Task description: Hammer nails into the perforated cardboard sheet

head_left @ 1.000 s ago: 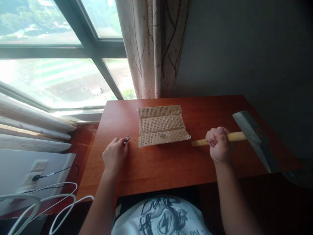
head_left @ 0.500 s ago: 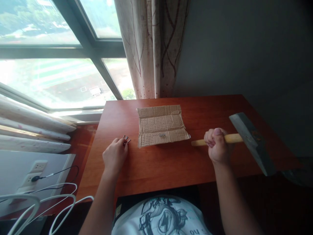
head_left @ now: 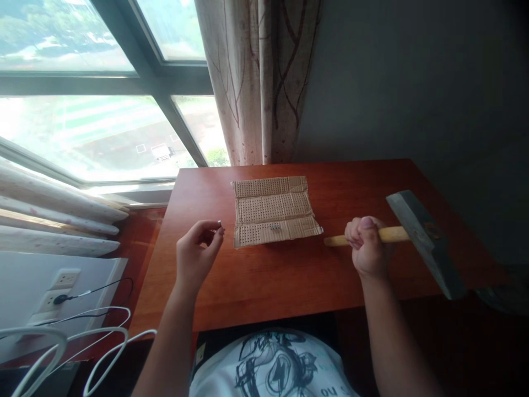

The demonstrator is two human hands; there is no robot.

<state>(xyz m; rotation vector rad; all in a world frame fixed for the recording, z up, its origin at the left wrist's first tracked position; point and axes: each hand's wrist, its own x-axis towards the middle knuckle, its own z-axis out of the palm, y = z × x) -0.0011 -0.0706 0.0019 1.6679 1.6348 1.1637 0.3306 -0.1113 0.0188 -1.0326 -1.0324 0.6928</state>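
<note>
My left hand (head_left: pixel 195 251) is raised over the left side of the table, thumb and fingertips pinching a small metal nail (head_left: pixel 219 222); only its shiny end shows. My right hand (head_left: pixel 367 248) is wrapped round the wooden handle of a hammer (head_left: pixel 427 240), whose big grey head points out to the right. Between the two hands lies a creased piece of cardboard (head_left: pixel 270 208), covered with rows of punched holes. Several small metal pieces (head_left: pixel 275 226) cluster in its near strip; they look like nail heads, but are too small to make out surely.
The reddish-brown wooden table (head_left: pixel 273 281) reaches to a curtain (head_left: pixel 256 82) and a dark wall. A window (head_left: pixel 82 138) is at the left. White cables (head_left: pixel 99 333) and a wall socket (head_left: pixel 55 295) are low on the left.
My left hand has lifted from the tabletop, where it was among a few loose nails, with one nail now between its fingertips. The right hand and hammer have stayed nearly still.
</note>
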